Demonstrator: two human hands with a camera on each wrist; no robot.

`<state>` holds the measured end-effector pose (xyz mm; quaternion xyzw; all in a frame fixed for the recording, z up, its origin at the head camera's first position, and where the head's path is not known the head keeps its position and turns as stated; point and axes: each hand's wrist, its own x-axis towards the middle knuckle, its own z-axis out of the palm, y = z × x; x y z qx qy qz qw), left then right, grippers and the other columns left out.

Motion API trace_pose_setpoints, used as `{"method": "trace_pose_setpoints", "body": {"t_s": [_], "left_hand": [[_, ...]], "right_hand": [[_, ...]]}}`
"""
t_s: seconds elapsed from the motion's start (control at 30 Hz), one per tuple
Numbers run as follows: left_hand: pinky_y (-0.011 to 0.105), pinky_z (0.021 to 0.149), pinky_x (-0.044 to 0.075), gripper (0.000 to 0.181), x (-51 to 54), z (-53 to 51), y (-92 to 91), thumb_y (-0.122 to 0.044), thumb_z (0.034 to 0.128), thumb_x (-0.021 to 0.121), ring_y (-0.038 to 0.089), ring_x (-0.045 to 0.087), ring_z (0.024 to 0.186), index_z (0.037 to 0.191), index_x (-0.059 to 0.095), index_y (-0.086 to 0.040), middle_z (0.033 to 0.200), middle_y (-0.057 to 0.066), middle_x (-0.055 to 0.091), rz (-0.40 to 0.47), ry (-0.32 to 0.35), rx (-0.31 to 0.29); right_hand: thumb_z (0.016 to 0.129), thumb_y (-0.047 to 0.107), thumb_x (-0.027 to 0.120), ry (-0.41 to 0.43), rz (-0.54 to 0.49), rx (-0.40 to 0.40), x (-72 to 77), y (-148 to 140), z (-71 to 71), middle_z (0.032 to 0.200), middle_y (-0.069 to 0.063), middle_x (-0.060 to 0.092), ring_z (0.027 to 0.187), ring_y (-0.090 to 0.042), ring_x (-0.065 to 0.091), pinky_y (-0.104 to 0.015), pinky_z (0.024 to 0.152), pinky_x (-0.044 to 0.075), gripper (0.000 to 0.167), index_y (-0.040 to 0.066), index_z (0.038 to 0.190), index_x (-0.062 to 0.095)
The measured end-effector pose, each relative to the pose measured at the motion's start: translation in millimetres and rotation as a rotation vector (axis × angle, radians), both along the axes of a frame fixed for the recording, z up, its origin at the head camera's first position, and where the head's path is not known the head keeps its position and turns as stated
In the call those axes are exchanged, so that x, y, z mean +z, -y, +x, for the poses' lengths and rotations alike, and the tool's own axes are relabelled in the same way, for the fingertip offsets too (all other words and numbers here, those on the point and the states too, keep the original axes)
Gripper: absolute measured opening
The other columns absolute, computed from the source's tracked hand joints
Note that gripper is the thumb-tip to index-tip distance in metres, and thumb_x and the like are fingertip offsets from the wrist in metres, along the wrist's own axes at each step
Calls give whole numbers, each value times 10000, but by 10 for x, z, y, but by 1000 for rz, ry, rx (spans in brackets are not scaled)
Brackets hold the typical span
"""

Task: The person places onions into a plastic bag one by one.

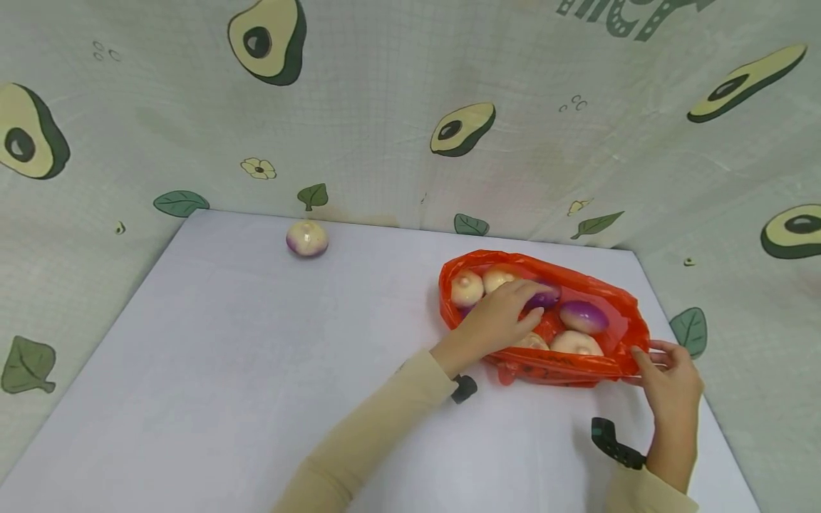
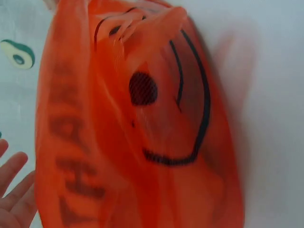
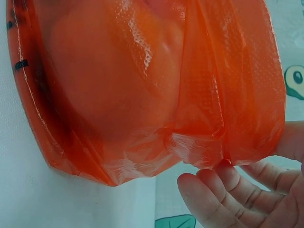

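A red plastic bag (image 1: 551,367) lies with its mouth spread wide, and several purple-and-cream turnips (image 1: 584,316) sit inside it. My left hand (image 1: 490,320) reaches over the bag's near rim, fingers loosely extended above a purple turnip (image 1: 544,296); whether they touch it is hidden. In the left wrist view the bag's printed side (image 2: 161,128) fills the middle, with spread fingers (image 2: 14,166) at the left edge. At the bag's right end my right hand (image 1: 670,381) pinches the rim, thumb inside and other fingers outside. Its fingers (image 3: 204,194) show below the plastic in the right wrist view.
A single turnip (image 1: 307,239) rests apart near the back edge of the white table (image 1: 256,356), left of the bag. Behind the table hangs a pale cloth (image 1: 372,107) printed with avocados and leaves. The bag stands close to the table's right edge.
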<state>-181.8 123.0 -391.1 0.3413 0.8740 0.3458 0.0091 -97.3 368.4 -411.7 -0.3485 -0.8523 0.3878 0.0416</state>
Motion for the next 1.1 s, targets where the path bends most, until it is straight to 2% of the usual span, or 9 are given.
{"method": "trace_pose_setpoints", "body": {"t_s": [0.2, 0.37, 0.5, 0.7, 0.8, 0.93, 1.1], "left_hand": [[207, 1026, 389, 389, 65, -16, 227, -268, 948, 500, 86, 423, 1272, 1326, 490, -178, 1323, -42, 513, 65, -40, 23], [292, 1047, 390, 374, 103, -53, 383, -242, 930, 532, 127, 457, 1259, 1293, 524, -153, 1313, -19, 537, 119, -109, 47], [253, 1034, 395, 369, 114, -94, 497, -264, 934, 525, 124, 477, 1233, 1286, 530, -153, 1294, -15, 551, 123, -128, 74], [243, 1036, 392, 351, 116, -164, 657, -217, 923, 541, 134, 497, 1216, 1261, 551, -123, 1263, 8, 566, 189, -154, 107], [234, 1029, 397, 345, 98, -201, 725, -178, 909, 563, 135, 515, 1196, 1248, 563, -112, 1239, 12, 578, 232, -187, 119], [224, 1018, 404, 337, 77, -246, 815, -186, 915, 555, 137, 518, 1189, 1243, 569, -108, 1231, 13, 582, 244, -221, 138], [235, 1012, 413, 340, 70, -286, 923, -192, 924, 537, 151, 516, 1193, 1250, 562, -99, 1243, 26, 577, 222, -238, 160]], "right_hand": [[931, 413, 464, -1, 0, -2, 11, 9, -3, 1302, -213, 444, 697, 39, 467, -142, 511, 499, 640, 47, 1424, 284], [930, 418, 462, 1, 10, -7, 13, 8, 0, 1312, -210, 441, 784, -67, 527, -123, 507, 488, 640, 55, 1426, 285], [927, 425, 463, 1, 15, -10, 7, 8, 3, 1315, -205, 442, 834, -122, 547, -117, 511, 486, 642, 61, 1426, 289], [929, 422, 462, 0, 17, -8, 5, 6, -2, 1316, -212, 441, 845, -139, 550, -125, 509, 490, 641, 56, 1426, 289], [932, 413, 462, -2, 14, -2, 9, 6, -2, 1308, -219, 443, 763, -58, 526, -134, 504, 493, 636, 48, 1424, 289], [935, 406, 462, -3, 11, 2, 15, 6, 2, 1301, -227, 446, 691, 45, 455, -141, 499, 494, 631, 41, 1420, 291], [933, 412, 462, -3, 13, -1, 17, 11, 6, 1305, -227, 446, 686, 52, 452, -129, 494, 486, 633, 44, 1420, 292]]}}
